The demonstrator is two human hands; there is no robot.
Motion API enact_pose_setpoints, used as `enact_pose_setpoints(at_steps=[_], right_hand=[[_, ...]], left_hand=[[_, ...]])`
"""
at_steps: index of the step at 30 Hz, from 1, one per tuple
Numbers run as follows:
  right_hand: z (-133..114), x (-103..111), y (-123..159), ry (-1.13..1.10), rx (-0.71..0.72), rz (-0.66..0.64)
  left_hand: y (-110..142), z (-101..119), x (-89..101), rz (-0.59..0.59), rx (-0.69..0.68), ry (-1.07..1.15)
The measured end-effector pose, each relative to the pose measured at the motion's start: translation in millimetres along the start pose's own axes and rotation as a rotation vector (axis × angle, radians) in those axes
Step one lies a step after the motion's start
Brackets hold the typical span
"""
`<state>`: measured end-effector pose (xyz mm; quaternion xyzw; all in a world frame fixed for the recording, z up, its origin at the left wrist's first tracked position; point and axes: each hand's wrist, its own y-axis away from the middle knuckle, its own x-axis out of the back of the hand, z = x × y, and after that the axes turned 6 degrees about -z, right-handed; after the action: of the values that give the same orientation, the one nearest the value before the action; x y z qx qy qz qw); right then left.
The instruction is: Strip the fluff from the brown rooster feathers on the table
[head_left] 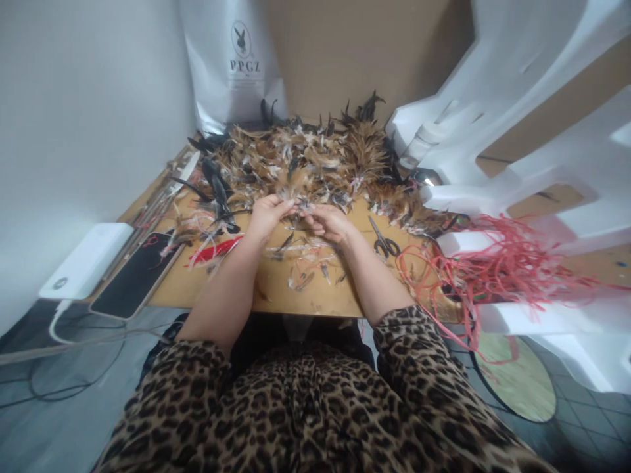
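My left hand (270,215) is closed in a pinch on a small bunch of brown feathers (294,186). Close beside it, my right hand (327,222) has its thumb and forefinger pressed together at the base of the same bunch, other fingers curled. The exact spot between the fingertips is small and blurred. Behind both hands spreads a large pile of brown and black feathers (305,148). Loose fluff and feather scraps (310,266) lie on the table (325,299) below my wrists. Black-handled scissors (385,242) rest to the right of my right hand.
At the right hangs a tangle of pink-red strips (513,263) over white foam pieces (522,322). A phone (133,276) and a white power bank (86,259) with a cable are at the left. A white printed bag (236,98) stands at the back. A red strip (214,251) lies near my left forearm.
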<state>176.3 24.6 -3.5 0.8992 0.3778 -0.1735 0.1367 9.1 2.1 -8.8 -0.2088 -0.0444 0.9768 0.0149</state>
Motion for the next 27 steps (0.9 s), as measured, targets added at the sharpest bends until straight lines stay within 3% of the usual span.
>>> enact_pose_setpoints(at_steps=[5,9,13,18,27], right_hand=[[-1,-3,0,-0.043,-0.049,-0.036],[4,-4,-3,-0.007,-0.029,0.045],[7,-6,-8,0.076,0.141,0.217],[8,-9,-11,0.326,0.35,0.431],[14,-9,-15,0.431,0.445,0.489]], left_hand=[[1,-2,-4.1,-0.012,0.033,-0.094],[2,-3,-6.6,0.0,0.031,-0.066],[4,-3,-6.4,-0.016,0.07,0.012],[5,-5,-3.4,-0.031,0.234,0.051],[6,-6,-2.7,-0.098,0.296,0.071]])
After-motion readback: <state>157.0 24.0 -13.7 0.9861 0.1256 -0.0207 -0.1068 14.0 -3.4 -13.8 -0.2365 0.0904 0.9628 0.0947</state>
